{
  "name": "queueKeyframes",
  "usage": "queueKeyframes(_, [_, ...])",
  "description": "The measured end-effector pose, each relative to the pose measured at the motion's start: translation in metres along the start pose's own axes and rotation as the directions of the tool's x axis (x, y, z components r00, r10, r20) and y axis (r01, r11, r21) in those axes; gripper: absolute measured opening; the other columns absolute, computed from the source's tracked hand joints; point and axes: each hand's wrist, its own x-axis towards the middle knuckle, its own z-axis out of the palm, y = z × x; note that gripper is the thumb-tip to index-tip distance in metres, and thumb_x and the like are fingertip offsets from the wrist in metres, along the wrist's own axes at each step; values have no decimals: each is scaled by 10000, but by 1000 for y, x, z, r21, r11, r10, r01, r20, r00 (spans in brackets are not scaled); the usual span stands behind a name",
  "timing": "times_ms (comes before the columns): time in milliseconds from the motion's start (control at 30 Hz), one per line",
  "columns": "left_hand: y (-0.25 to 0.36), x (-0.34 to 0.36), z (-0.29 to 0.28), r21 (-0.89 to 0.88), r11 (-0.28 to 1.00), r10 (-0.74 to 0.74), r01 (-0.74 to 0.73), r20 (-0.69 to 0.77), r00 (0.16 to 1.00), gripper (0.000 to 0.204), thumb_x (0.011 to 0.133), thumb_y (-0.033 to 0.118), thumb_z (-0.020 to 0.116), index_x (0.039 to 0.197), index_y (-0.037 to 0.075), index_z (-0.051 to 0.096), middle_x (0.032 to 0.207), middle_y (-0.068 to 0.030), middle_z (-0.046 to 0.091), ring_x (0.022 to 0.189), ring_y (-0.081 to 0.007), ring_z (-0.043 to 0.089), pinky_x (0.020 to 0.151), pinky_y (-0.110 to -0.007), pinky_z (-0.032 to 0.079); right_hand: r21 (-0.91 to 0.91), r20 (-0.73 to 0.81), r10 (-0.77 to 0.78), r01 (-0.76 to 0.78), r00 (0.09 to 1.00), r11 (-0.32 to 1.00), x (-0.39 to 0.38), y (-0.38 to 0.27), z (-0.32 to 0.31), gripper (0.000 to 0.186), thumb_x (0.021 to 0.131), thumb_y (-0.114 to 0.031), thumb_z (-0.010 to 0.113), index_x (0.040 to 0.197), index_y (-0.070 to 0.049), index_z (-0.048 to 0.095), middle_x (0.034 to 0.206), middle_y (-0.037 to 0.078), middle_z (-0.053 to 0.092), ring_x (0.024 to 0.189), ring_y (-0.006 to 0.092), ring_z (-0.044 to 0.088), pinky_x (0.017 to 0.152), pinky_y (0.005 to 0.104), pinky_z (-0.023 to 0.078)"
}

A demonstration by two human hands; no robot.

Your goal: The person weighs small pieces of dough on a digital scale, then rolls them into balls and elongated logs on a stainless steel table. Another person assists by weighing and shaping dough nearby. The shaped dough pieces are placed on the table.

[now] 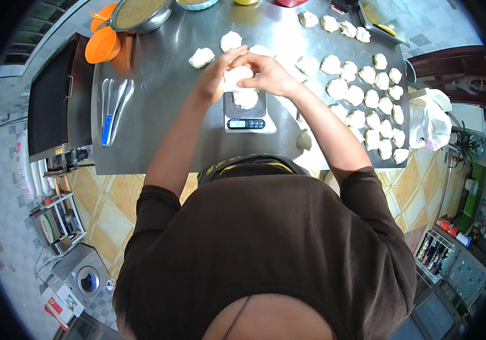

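Both my left hand point(216, 77) and my right hand point(264, 73) grip a lump of white dough point(234, 77) from either side, above a digital kitchen scale point(247, 124). A second piece of dough point(246, 102) rests on the scale's pan, directly below my hands. Just beyond them two loose lumps point(231, 41) point(201, 56) lie on the steel table point(169, 73), and another is partly hidden behind my right hand.
Several dough pieces point(355, 96) cover the table's right side, with a short row point(328, 24) at the back. Steel utensils point(119, 110) lie left. Orange containers point(103, 45) and a steel bowl point(138, 12) stand back left. A plastic bag point(430, 122) is beyond the right edge.
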Motion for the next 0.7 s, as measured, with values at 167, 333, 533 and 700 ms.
queueKeyframes(167, [-7, -7, -14, 14, 1000, 1, 1, -151, 989, 476, 944, 159, 593, 1361, -40, 479, 1259, -155, 587, 1101, -211, 609, 921, -335, 510, 398, -3, 159, -145, 987, 906, -2, -29, 4, 475, 779, -97, 742, 1217, 6, 587, 1001, 80, 675, 947, 146, 644, 850, 290, 517])
queueKeyframes(333, [-14, -32, -53, -64, 997, -74, 51, -439, 895, 297, 941, 179, 598, 1142, -38, 628, 940, -99, 677, 873, -195, 675, 751, -338, 563, 1, -202, 302, -309, 932, 951, -19, 41, -13, 376, 798, -119, 745, 1144, -9, 647, 933, 69, 693, 934, 159, 658, 850, 288, 519])
queueKeyframes(533, [-23, -45, -63, 62, 971, -177, 230, -458, 871, 206, 908, 217, 639, 910, 13, 664, 695, -53, 620, 604, -144, 601, 546, -294, 503, -445, -70, 167, -181, 983, 877, -39, 64, 27, 672, 741, -277, 800, 1335, -105, 540, 1349, 188, 526, 1249, 306, 500, 1038, 400, 423])
queueKeyframes(700, [-48, -43, -57, 450, 838, -58, 308, -489, 870, 168, 858, 187, 671, 828, 26, 704, 695, -34, 643, 593, -122, 598, 542, -310, 488, -711, 97, 161, -44, 982, 702, -45, 68, 62, 972, 661, -295, 848, 1480, -187, 337, 1522, 142, 306, 1363, 371, 329, 1117, 458, 337])
